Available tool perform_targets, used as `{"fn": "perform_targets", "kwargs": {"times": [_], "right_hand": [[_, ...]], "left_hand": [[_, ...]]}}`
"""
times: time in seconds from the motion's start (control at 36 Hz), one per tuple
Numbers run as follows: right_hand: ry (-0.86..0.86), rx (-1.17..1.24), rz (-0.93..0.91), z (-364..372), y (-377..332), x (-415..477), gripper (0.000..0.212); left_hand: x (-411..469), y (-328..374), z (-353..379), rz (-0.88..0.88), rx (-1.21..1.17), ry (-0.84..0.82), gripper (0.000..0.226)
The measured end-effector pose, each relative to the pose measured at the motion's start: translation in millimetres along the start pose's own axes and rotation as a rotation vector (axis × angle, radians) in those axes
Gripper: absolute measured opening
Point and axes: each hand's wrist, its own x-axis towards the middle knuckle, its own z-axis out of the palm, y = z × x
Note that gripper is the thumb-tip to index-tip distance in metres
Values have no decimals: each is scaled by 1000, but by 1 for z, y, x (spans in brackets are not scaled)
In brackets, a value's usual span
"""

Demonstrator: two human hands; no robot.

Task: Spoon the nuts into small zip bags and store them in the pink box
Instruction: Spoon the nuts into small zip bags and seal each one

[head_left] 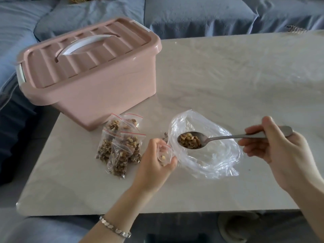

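Observation:
My left hand (154, 160) grips a small zip bag (164, 153) with its mouth held open; a few nut pieces lie inside. My right hand (278, 146) holds a metal spoon (215, 137) by the handle, its bowl heaped with walnut pieces (189, 140), just right of and slightly above the small bag. Under the spoon lies a large clear plastic bag (208, 155), crumpled and open on the table. Several filled zip bags (121, 146) with red strips lie in a pile left of my left hand. The pink box (91, 79) stands behind them, lid on.
The pale marble-look table (228, 76) stretches to the right and back. A blue sofa (192, 13) runs behind and to the left of it. A few loose nut pieces (165, 135) lie beside the big bag. The table's front edge is close to my forearms.

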Motion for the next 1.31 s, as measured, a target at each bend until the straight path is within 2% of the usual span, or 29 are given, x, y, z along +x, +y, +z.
{"fn": "perform_targets", "kwargs": {"times": [0.11, 0.22, 0.31, 0.39, 0.53, 0.61, 0.72, 0.86, 0.94, 1.06, 1.17, 1.25, 1.31], "right_hand": [[-103, -123, -14, 21, -12, 0, 40], [-171, -277, -90, 42, -20, -5, 39], [-206, -409, -215, 54, -25, -13, 38], [-285, -563, -371, 65, -29, -24, 37], [-382, -799, -659, 72, -32, -31, 53], [-456, -872, -737, 70, -29, -31, 52], [-474, -862, -808, 64, -29, -32, 46], [-363, -566, -742, 43, -34, -31, 23], [-238, -376, -618, 18, -37, -21, 38], [-236, -331, -430, -18, -30, -3, 51], [-305, -339, -331, -34, -7, 9, 52], [-382, -389, -309, -33, 5, 7, 52], [-438, -448, -318, -29, 9, 3, 54]], "left_hand": [[3, -1, 2, 61, 34, 41, 45], [4, -4, 2, 45, -17, 11, 44], [2, -6, 3, 63, 11, 28, 35], [1, -8, 5, 101, 48, 70, 37], [2, -9, 6, 125, 50, 85, 33], [1, -6, 6, 103, 50, 66, 38], [0, -3, 6, 85, 48, 60, 42], [-3, 0, 3, 66, 0, 79, 34], [-9, 4, -3, 83, -36, 113, 35], [-18, 15, -9, 19, -41, 79, 31], [-14, 29, -6, -200, 43, -26, 29], [-7, 36, 2, -447, -56, -126, 29], [-5, 36, 8, -527, -104, -177, 30]]}}
